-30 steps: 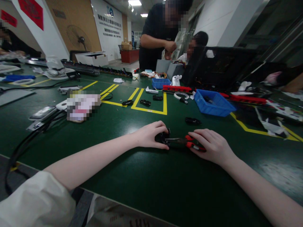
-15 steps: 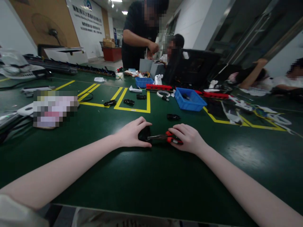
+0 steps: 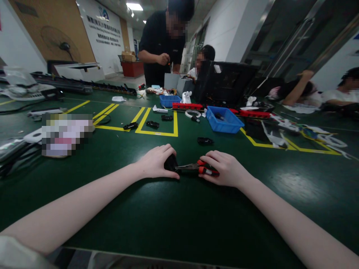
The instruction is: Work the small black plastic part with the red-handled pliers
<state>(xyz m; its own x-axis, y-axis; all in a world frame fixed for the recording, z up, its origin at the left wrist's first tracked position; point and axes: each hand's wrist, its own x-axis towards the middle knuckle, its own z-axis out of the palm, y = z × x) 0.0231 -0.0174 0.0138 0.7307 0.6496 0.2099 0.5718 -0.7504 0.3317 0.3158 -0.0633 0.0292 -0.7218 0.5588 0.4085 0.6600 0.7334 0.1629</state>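
My left hand (image 3: pixel 158 162) curls round a small black part (image 3: pixel 171 163), thumb below and fingers above; much of the part is hidden by the hand. In my right hand (image 3: pixel 221 168) is a pair of long-nose pliers (image 3: pixel 190 167) with red and black handles. The pliers' tips point left and meet the near edge of the black part; whether they grip it I cannot tell. Beyond my right hand a black plastic piece (image 3: pixel 205 141) lies on the green table (image 3: pixel 168 224).
Several similar black pieces (image 3: pixel 153 124) lie by yellow tape. A blue bin (image 3: pixel 224 119) stands behind my right hand, near red strips (image 3: pixel 190 106) and a white cable (image 3: pixel 193 114). At left lies a blurred phone-like object (image 3: pixel 67 136). Across the table a person (image 3: pixel 159 45) stands working.
Both hands stay around the black part and pliers, appearing slightly lower as the view tilts. The fingers of my left hand have drawn in a little. The standing person's hand has lifted.
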